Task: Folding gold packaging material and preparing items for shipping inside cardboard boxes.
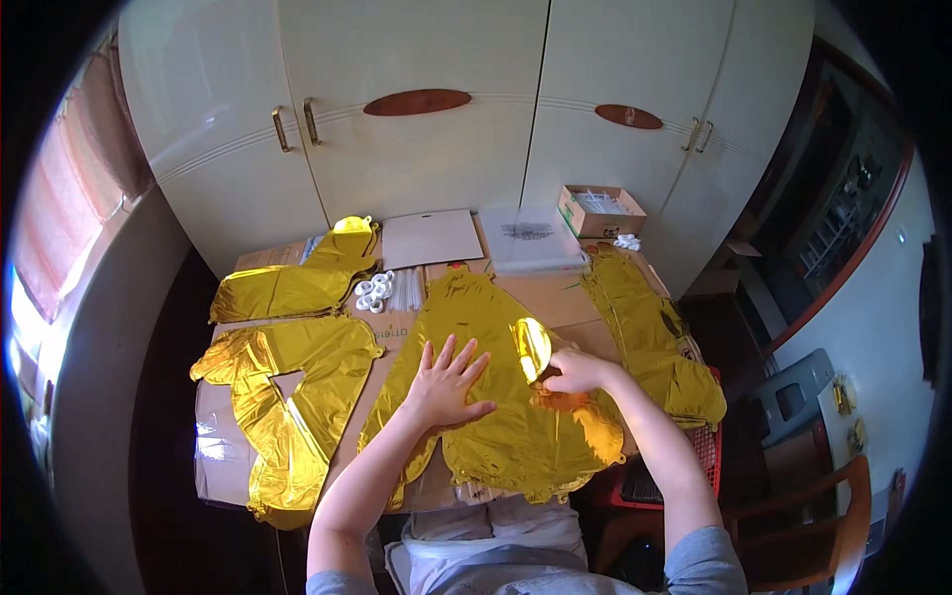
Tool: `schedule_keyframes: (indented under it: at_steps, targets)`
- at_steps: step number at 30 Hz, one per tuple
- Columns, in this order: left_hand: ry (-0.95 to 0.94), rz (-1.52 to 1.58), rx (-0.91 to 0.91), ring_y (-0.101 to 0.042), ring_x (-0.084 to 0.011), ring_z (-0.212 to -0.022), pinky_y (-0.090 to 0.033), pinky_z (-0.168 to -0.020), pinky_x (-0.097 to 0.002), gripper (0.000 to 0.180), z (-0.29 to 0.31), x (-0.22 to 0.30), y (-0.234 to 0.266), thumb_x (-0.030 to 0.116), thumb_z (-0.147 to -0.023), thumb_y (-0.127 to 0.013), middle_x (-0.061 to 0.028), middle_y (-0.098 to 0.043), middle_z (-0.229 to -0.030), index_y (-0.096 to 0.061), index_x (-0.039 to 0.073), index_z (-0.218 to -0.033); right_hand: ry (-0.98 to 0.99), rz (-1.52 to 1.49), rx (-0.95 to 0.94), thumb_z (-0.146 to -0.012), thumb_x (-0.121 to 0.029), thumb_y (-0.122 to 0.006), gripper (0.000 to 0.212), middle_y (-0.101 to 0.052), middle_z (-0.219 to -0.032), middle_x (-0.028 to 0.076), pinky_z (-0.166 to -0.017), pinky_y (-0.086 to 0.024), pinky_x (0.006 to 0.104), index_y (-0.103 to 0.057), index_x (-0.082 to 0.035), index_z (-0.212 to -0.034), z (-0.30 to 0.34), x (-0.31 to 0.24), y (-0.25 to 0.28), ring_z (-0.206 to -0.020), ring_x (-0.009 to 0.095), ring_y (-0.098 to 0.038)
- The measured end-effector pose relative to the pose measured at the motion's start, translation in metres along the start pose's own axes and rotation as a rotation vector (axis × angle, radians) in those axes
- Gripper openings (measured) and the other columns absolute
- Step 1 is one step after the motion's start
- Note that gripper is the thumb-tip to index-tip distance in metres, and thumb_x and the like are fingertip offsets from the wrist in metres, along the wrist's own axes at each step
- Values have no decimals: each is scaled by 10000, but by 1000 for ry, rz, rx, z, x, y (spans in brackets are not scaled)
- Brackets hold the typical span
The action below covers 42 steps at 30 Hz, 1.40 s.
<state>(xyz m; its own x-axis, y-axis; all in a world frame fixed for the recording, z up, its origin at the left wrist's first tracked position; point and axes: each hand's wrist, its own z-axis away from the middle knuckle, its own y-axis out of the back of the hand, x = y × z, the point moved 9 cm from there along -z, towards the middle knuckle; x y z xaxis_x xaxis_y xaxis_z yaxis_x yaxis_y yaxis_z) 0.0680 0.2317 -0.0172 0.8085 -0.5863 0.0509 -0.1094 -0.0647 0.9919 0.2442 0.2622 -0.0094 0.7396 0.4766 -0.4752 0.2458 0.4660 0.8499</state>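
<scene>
A large flat gold foil balloon point(474, 332) lies in front of me across the middle of the cardboard-covered table. My left hand point(448, 390) rests on it with the fingers spread. At the balloon's right side, my right hand point(578, 373) is closed in a pinch on the foil. The part beside those fingers is raised and folded over, catching bright light; the fingertips are partly hidden. More flat gold foil balloons lie to the left, one near point(342, 416) and one farther back point(288, 291). Another gold foil balloon point(640, 322) stretches along the right side.
White ribbon-like rolls point(374, 293) sit beside a bundle of clear sticks point(406, 290). Behind them are a grey board point(433, 238), a clear plastic bag point(534, 241) and a small carton point(602, 211). A red basket point(710, 451) and a wooden chair point(848, 516) stand at the right.
</scene>
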Motion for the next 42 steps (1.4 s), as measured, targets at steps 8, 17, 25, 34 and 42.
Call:
schedule_keyframes:
  at_steps: [8, 17, 25, 34, 42]
  targets:
    - [-13, -3, 10, -183, -377, -1450, -110, -1132, -639, 883, -3, 3, -1, 761, -831, -383, -117, -273, -1558, -318, 184, -1497, 95, -7, 256, -857, -174, -524, 244, -647, -975, 237, -838, -469, 460, -602, 3, -1006, 6, -9, -6, -926, 409, -609]
    - [-10, -21, -8, -172, -375, -1453, -102, -1141, -625, 898, -3, 2, -2, 766, -830, -379, -115, -262, -1563, -271, 196, -1515, 112, 93, 388, -865, -120, -513, 244, -615, -1058, 224, -864, -456, 460, -599, 1, -1058, 5, -6, -6, -1004, 412, -568]
    - [-13, -6, -26, -194, -379, -1445, -124, -1129, -639, 834, -3, 3, 1, 756, -825, -397, -131, -288, -1548, -489, 141, -1380, 168, 278, 359, -976, -228, -486, 482, -387, -1507, 79, -1154, -264, 413, -417, -79, -1429, -3, -14, -28, -1421, 250, -305]
    - [-6, -6, -34, -194, -375, -1446, -125, -1127, -640, 848, -4, 3, -1, 755, -823, -400, -129, -289, -1549, -493, 120, -1379, 120, 344, 191, -933, -473, -533, 617, -364, -1527, 11, -1156, -241, 450, -409, -166, -1454, -14, -10, -17, -1438, 266, -267]
    - [-3, -3, -55, -179, -374, -1451, -119, -1130, -637, 862, -5, 2, -4, 763, -821, -396, -121, -274, -1557, -479, 123, -1393, -5, 454, -32, -718, -704, -646, 1027, -242, -1583, 2, -1166, -183, 489, -284, -163, -1512, -38, -10, -2, -1473, 298, -148]
